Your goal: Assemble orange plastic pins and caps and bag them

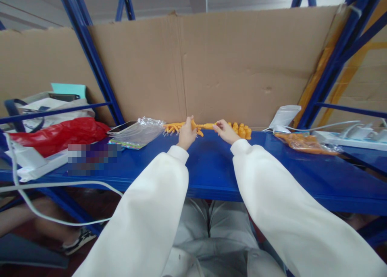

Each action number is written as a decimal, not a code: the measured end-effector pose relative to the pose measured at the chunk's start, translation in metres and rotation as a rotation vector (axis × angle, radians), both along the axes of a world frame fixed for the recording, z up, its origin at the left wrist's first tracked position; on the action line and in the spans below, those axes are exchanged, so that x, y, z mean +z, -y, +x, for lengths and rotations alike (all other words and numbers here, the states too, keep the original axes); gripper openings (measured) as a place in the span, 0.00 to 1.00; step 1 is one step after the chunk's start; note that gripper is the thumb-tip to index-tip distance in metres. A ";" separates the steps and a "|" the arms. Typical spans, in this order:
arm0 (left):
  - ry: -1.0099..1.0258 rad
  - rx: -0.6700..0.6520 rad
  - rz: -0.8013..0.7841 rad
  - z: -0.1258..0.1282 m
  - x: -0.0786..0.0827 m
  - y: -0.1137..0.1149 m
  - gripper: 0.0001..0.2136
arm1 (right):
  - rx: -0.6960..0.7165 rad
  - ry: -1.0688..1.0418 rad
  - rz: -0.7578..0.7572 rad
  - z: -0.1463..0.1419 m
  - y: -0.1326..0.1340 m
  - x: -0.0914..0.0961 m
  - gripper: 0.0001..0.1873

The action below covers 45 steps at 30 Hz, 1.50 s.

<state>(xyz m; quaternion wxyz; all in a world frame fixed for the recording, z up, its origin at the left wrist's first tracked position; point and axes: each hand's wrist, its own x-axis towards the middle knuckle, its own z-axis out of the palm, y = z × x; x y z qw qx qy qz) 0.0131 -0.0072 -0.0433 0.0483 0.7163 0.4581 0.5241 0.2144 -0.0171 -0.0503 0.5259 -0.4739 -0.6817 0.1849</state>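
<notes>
Both my arms in white sleeves reach forward over a blue metal shelf (211, 168). My left hand (186, 135) is closed around one end of a thin orange plastic piece (205, 126). My right hand (225, 131) pinches its other end, so the piece spans between them. More orange pieces lie against the cardboard wall: a spiky bunch (171, 127) left of my left hand and a blocky cluster (242, 130) right of my right hand.
A clear plastic bag (139, 132) and a red bag (57, 135) lie on the shelf's left. On the right sit a bag of orange parts (305, 143), a white pouch (284, 116) and a power strip (347, 138). Cardboard (211, 67) backs the shelf. White cable (45, 212) hangs left.
</notes>
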 end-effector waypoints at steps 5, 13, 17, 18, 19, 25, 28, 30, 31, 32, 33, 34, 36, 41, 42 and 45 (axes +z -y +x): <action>-0.003 -0.007 -0.065 0.001 -0.001 -0.002 0.25 | 0.002 0.034 0.059 0.002 0.000 0.000 0.10; -0.046 -0.011 -0.054 -0.002 0.001 0.001 0.26 | 0.007 -0.031 -0.070 -0.002 0.014 0.006 0.12; -0.060 -0.021 -0.013 -0.003 0.004 0.006 0.26 | 0.011 -0.103 -0.144 -0.008 0.021 0.012 0.13; -0.065 -0.025 -0.003 -0.003 0.005 0.007 0.26 | 0.007 -0.112 -0.163 -0.009 0.022 0.013 0.13; -0.069 -0.030 0.006 -0.003 0.006 0.008 0.25 | 0.005 -0.119 -0.181 -0.011 0.023 0.014 0.13; -0.067 -0.073 0.051 -0.003 0.006 0.009 0.27 | 0.064 -0.142 -0.202 -0.011 0.024 0.014 0.17; -0.066 -0.084 0.063 -0.002 0.006 0.009 0.27 | 0.077 -0.125 -0.143 -0.010 0.023 0.012 0.18; -0.065 -0.077 0.060 -0.002 0.006 0.009 0.26 | 0.071 -0.104 -0.104 -0.009 0.021 0.011 0.18; -0.064 -0.074 0.057 -0.002 0.006 0.008 0.26 | 0.065 -0.094 -0.091 -0.008 0.020 0.011 0.19; -0.064 -0.074 0.055 -0.002 0.006 0.008 0.26 | 0.060 -0.086 -0.084 -0.008 0.019 0.011 0.19; -0.065 -0.076 0.055 -0.003 0.006 0.007 0.27 | 0.059 -0.081 -0.085 -0.009 0.019 0.011 0.20; -0.066 -0.081 0.057 -0.003 0.006 0.007 0.27 | 0.062 -0.081 -0.093 -0.009 0.019 0.011 0.20; -0.071 -0.089 0.066 -0.004 0.005 0.005 0.27 | 0.071 -0.108 -0.127 -0.010 0.021 0.013 0.20; -0.079 -0.080 0.090 -0.005 0.004 0.004 0.27 | 0.127 -0.267 -0.264 -0.013 0.031 0.018 0.15; -0.079 -0.078 0.094 -0.005 0.004 0.004 0.27 | 0.142 -0.300 -0.285 -0.014 0.033 0.019 0.14; -0.075 -0.081 0.104 -0.004 0.005 0.005 0.27 | 0.152 -0.360 -0.290 -0.016 0.034 0.019 0.15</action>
